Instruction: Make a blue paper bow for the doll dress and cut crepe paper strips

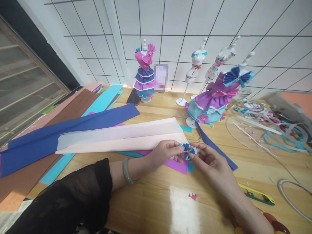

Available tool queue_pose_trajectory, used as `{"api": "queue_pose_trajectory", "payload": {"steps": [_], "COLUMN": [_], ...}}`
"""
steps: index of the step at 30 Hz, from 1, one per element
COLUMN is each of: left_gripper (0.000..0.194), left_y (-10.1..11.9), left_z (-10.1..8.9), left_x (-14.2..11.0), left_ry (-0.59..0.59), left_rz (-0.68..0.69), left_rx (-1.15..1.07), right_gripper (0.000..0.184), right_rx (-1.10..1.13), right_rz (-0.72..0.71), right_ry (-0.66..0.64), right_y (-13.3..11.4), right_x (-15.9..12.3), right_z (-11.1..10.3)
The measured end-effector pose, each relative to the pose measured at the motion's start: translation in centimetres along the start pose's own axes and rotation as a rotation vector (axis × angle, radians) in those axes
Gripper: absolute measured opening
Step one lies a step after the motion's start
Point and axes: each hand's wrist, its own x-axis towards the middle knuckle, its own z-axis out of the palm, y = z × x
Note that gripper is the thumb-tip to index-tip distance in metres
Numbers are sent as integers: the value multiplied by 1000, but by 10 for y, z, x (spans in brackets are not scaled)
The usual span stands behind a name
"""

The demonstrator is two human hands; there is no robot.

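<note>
Paper bow (187,149) — above the glossy wood counter (143,204), between near and far edges; white tiled wall (174,18) behind. Pleated, dark blue, light-blue edging — grip: left hand (167,152) and right hand (210,160) pinching it.

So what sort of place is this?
Likely a craft corner, perhaps a small workshop: miniature mannequins, two in ruffled dresses; long coloured sheets; and a small blue bow held between the left hand and right hand.
</note>
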Motion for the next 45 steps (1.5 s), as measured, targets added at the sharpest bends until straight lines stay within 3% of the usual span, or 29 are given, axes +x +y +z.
{"api": "queue_pose_trajectory", "payload": {"steps": [5,20,27,32,39,45], "left_gripper": [29,27,39,41,28,22], "left_y": [1,-2,0,0,1,1], "left_z": [2,5,3,2,4,4], "left_x": [-3,-4,-4,-1,-5,-5], "left_ry": [30,22,-27,18,48,51], "left_rz": [42,107,44,29,88,101], "left_rx": [193,165,99,37,196,231], "right_gripper": [35,43,38,37,36,32], "right_rx": [-70,87,109,17,-138,-76], "right_rz": [-32,118,79,10,-40,-52], "right_ry": [25,-9,-13,-16,-48,-37], "right_y": [3,-10,-6,-10,-6,-10], "right_x": [-2,-1,0,-4,-6,-4], "right_z": [2,3,0,3,4,3]}}
